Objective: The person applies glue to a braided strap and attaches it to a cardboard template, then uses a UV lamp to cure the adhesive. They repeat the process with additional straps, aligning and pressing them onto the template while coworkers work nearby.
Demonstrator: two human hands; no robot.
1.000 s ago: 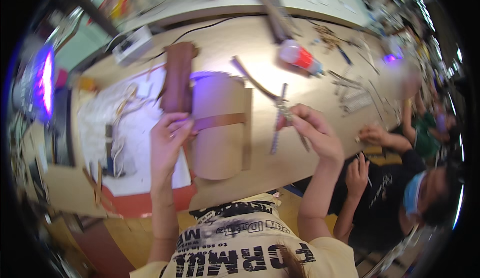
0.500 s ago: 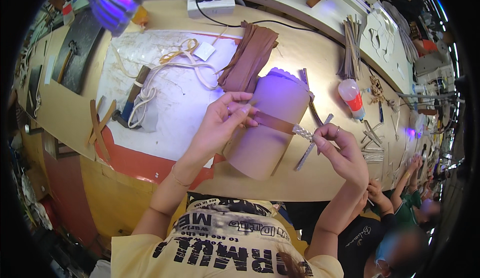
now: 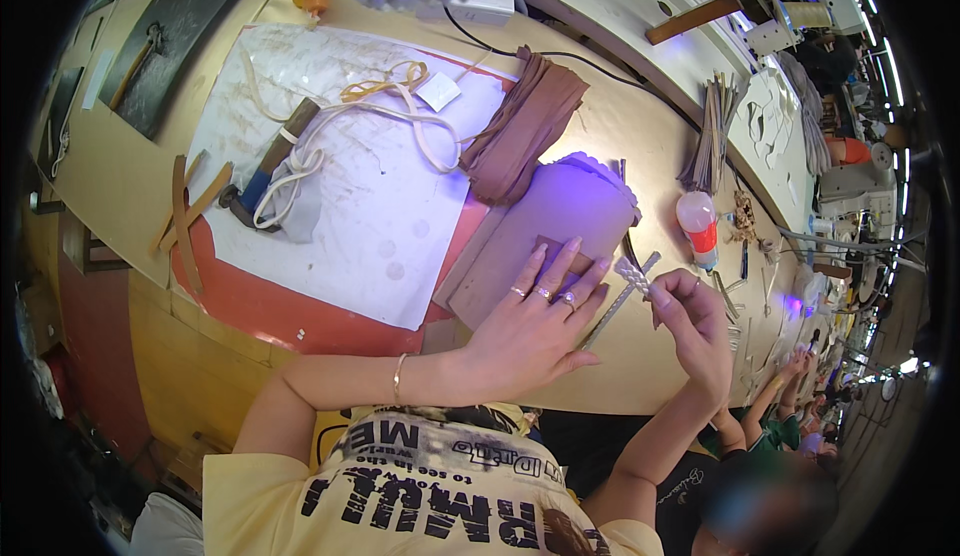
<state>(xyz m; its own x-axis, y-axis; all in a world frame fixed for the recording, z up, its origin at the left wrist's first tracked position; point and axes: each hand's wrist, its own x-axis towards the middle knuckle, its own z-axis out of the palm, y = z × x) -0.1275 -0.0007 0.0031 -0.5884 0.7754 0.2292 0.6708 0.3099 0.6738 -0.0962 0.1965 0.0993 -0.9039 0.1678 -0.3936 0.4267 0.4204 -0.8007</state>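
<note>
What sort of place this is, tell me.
Probably a leather-goods workshop: a hammer and a stack of brown leather-like pieces lie on the worktable, and the right hand holds a braided strip.

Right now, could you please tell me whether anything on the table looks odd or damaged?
Yes: the white sheet at the person's left looks soiled, with brownish streaks across its far part, standing out against the white.

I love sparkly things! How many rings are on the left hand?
3: the left hand has a little-finger ring, a ring-finger ring and a middle-finger ring.
</note>
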